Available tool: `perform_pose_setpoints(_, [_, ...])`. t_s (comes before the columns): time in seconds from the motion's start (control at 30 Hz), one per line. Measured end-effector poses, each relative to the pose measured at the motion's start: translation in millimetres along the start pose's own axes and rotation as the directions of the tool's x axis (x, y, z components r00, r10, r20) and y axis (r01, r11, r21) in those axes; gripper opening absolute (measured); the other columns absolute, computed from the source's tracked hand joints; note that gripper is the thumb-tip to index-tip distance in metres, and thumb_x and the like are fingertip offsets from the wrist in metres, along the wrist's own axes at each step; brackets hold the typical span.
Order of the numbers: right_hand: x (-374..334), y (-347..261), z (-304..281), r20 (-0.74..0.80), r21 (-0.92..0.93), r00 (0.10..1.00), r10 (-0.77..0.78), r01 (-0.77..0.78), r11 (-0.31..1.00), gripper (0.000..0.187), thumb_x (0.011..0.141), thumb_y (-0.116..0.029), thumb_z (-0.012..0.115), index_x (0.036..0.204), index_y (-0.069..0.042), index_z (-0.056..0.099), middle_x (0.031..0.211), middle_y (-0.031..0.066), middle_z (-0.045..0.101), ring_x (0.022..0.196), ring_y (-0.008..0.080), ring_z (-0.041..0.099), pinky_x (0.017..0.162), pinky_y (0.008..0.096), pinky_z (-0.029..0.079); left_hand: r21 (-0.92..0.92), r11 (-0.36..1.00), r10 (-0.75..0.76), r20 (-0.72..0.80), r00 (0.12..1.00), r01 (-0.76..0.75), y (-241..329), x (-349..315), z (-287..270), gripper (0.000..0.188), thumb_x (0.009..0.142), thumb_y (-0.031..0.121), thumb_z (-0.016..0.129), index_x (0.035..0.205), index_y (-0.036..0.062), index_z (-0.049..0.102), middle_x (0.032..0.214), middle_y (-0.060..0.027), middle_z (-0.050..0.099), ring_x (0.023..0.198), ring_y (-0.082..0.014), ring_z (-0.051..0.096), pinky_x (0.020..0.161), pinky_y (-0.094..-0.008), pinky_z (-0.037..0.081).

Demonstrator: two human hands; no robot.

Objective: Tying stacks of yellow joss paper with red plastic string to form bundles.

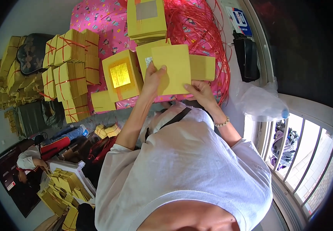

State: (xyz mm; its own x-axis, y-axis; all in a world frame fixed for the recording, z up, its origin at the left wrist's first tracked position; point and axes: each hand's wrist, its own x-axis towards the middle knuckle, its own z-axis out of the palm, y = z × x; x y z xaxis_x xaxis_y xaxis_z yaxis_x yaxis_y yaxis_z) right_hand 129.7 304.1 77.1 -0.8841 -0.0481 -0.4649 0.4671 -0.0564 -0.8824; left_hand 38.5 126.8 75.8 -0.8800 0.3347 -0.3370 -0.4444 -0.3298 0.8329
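Observation:
My left hand [154, 79] grips the left edge of a yellow joss paper sheet [173, 69], its thumb lying on the face. At the lower right corner my right hand [203, 93] pinches the same sheet; whether more sheets lie behind it I cannot tell. Partly hidden behind it is another yellow piece [145, 50] with a silver patch. Left of my left hand stands a stack of joss paper [135, 69] with a gold foil square on top. A further yellow stack [204, 63] shows to the right of the held sheet.
Beneath everything spreads a pink patterned cloth [110, 32]. Red ribbon strands [197, 27] heap at its far right. Tied yellow bundles [70, 79] are piled on the left. A clear plastic bag [263, 102] hangs near the barred window [301, 154]. Another person [29, 158] bends at lower left.

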Motion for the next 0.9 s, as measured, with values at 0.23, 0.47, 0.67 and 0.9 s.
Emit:
perform_pose_setpoints(0.23, [2.1, 15.7, -2.6, -0.029, 0.032, 0.998, -0.061, 0.062, 0.998, 0.025, 0.092, -0.02, 0.059, 0.105, 0.001, 0.063, 0.093, 0.0048, 0.066, 0.077, 0.0105, 0.065, 0.066, 0.0222, 0.054, 0.074, 0.997, 0.037, -0.025, 0.999, -0.035, 9.9, -1.2, 7.1, 0.037, 0.092, 0.007, 0.052, 0.128, 0.0053, 0.045, 0.117, -0.0066, 0.058, 0.104, -0.0155, 0.057, 0.088, -0.0297, 0.046])
perform_pose_setpoints(0.47, [11.0, 1.9, -28.0, -0.085, 0.144, 0.996, -0.019, 0.031, 0.989, 0.025, 0.091, -0.022, 0.061, 0.105, -0.001, 0.063, 0.088, 0.0029, 0.066, 0.078, 0.0092, 0.065, 0.064, 0.0214, 0.052, 0.431, 0.902, -0.136, 0.22, 0.966, 0.029, 5.3, -8.2, -1.9, 0.041, 0.089, 0.005, 0.053, 0.128, 0.0012, 0.042, 0.118, -0.0078, 0.054, 0.111, -0.0154, 0.049, 0.095, -0.0305, 0.038])
perform_pose_setpoints(0.67, [0.5, 3.5, -41.3, 0.042, 0.099, 0.997, 0.07, -0.073, 0.992, 0.028, 0.091, -0.022, 0.06, 0.109, -0.001, 0.06, 0.092, 0.0042, 0.066, 0.08, 0.0101, 0.065, 0.065, 0.0221, 0.055, 0.518, 0.855, -0.233, 0.37, 0.9, 0.008, -2.9, 1.5, -16.1, 0.038, 0.088, 0.006, 0.054, 0.124, -0.0014, 0.043, 0.114, -0.0079, 0.055, 0.109, -0.0137, 0.049, 0.091, -0.0298, 0.041])
perform_pose_setpoints(0.9, [8.0, 42.5, -60.2, -0.27, 0.276, 0.963, 0.006, 0.071, 0.959, 0.024, 0.093, -0.02, 0.056, 0.107, 0.0, 0.059, 0.093, 0.0056, 0.065, 0.078, 0.012, 0.065, 0.068, 0.0252, 0.057, 0.778, 0.56, -0.015, 0.355, 0.935, -0.286, 9.8, 23.1, 2.2, 0.036, 0.084, 0.011, 0.062, 0.116, 0.0004, 0.051, 0.108, -0.0131, 0.057, 0.096, -0.0211, 0.057, 0.082, -0.0318, 0.047])
